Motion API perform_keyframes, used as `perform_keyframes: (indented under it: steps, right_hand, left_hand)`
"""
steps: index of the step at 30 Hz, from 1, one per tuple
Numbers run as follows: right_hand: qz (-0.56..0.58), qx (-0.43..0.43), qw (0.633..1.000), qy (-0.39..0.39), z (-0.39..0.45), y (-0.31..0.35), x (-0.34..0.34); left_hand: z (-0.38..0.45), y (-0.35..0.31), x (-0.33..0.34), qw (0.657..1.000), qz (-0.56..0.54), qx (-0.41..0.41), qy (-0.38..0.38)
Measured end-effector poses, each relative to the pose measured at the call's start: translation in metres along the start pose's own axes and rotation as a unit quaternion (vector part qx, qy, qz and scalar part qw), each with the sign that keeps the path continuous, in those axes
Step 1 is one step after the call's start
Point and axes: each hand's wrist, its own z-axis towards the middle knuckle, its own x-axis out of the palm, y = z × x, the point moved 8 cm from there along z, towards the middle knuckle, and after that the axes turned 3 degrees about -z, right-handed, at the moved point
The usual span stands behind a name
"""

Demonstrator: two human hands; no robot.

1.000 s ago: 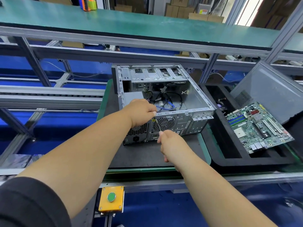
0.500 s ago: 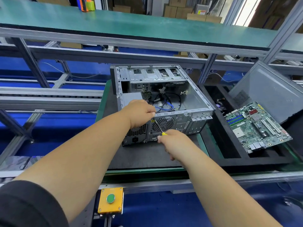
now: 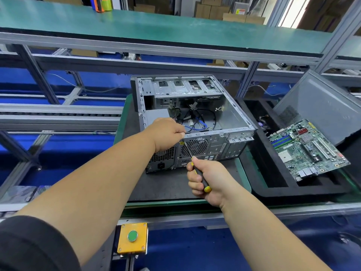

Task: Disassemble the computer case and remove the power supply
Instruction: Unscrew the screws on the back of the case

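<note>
Slippage is the main risk here — the right hand is wrapped round the black-and-yellow screwdriver, whose shaft slants up to the rear panel of the computer case beside the fan grille, and a tip that rides out of the screw could round its head or jab the left hand. That hand curls over the case's rear top edge, just above the tip. The power supply sits in the near-left corner, cables trailing — freed carelessly, it may snag them. The case lies open on the desk.
</note>
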Motion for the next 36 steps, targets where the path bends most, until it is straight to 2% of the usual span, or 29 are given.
perform_keyframes:
  steps: [2,4,5,7,8,11,13,15,16,17,18,19,20,21,22,23,26,28,30,32,34,35,36]
  right_hand:
    - [-0.111,-0.017,0.992,-0.061,-0.001,0.004,-0.005]
    - [-0.254,-0.042,0.959,-0.119,-0.003,0.013,-0.006]
    - [-0.345,-0.059,0.925,-0.146,-0.004,0.020,-0.007]
    - [-0.522,-0.097,0.825,-0.193,-0.008,0.031,-0.006]
    - [-0.582,-0.110,0.777,-0.214,-0.009,0.036,-0.005]
    - [-0.690,-0.106,0.662,-0.272,-0.013,0.041,0.006]
    - [-0.728,-0.076,0.620,-0.283,-0.009,0.040,0.010]
    - [-0.740,-0.062,0.609,-0.279,-0.005,0.042,0.010]
    - [-0.743,-0.072,0.611,-0.263,-0.004,0.045,0.010]
    - [-0.736,-0.085,0.629,-0.234,-0.005,0.046,0.010]
    - [-0.694,-0.096,0.683,-0.208,-0.005,0.047,0.006]
    - [-0.602,-0.092,0.771,-0.184,-0.006,0.046,-0.001]
    - [-0.464,-0.075,0.869,-0.155,-0.006,0.039,-0.009]
    - [-0.321,-0.047,0.938,-0.121,-0.005,0.031,-0.014]
    - [-0.200,-0.018,0.976,-0.081,-0.005,0.022,-0.016]
    - [-0.096,0.009,0.995,-0.038,-0.004,0.015,-0.016]
    - [0.116,0.046,0.989,0.078,-0.004,0.002,-0.005]
    - [0.155,0.038,0.981,0.111,-0.003,-0.002,0.002]
    - [0.152,0.025,0.982,0.113,-0.001,-0.006,0.007]
    - [0.098,0.007,0.993,0.072,0.002,-0.009,0.004]
    - [-0.027,-0.020,0.999,-0.010,0.003,-0.004,-0.004]
    - [-0.121,-0.035,0.990,-0.058,0.002,0.001,-0.007]
    - [-0.234,-0.049,0.965,-0.107,-0.001,0.009,-0.009]
  left_hand:
    - [0.000,0.000,0.000,1.000,-0.001,-0.002,-0.003]
    - [0.000,0.000,-0.001,1.000,-0.007,-0.004,-0.005]
    - [0.000,0.000,-0.001,1.000,-0.010,-0.004,-0.007]
    - [-0.001,0.000,-0.002,1.000,-0.013,-0.003,-0.011]
    - [-0.001,0.000,-0.002,1.000,-0.013,-0.002,-0.012]
    - [-0.001,-0.001,-0.002,1.000,-0.015,-0.001,-0.014]
    - [-0.001,-0.001,-0.002,1.000,-0.015,-0.001,-0.012]
    - [-0.001,-0.001,-0.001,1.000,-0.010,-0.001,-0.008]
    - [-0.001,0.000,-0.001,1.000,-0.009,-0.001,-0.008]
    - [-0.001,0.000,-0.001,1.000,-0.009,-0.001,-0.009]
    - [0.000,0.000,-0.001,1.000,-0.007,0.001,-0.011]
    - [0.000,0.000,0.000,1.000,-0.004,0.003,-0.011]
    - [0.000,0.000,0.000,1.000,-0.001,0.005,-0.012]
    - [0.001,0.000,0.000,1.000,0.001,0.007,-0.013]
    - [0.001,0.000,0.000,1.000,0.002,0.008,-0.012]
    - [0.001,0.000,0.000,1.000,0.002,0.009,-0.011]
    - [0.001,0.001,0.001,1.000,0.008,0.008,-0.007]
    - [0.001,0.001,0.001,1.000,0.007,0.007,-0.007]
    - [0.001,0.002,0.001,1.000,0.005,0.007,-0.009]
    - [0.002,0.002,0.002,1.000,0.007,0.006,-0.012]
    - [0.002,0.002,0.001,1.000,0.005,0.005,-0.013]
    - [0.002,0.001,0.001,1.000,0.003,0.004,-0.014]
    - [0.002,0.001,0.001,1.000,0.002,0.003,-0.013]
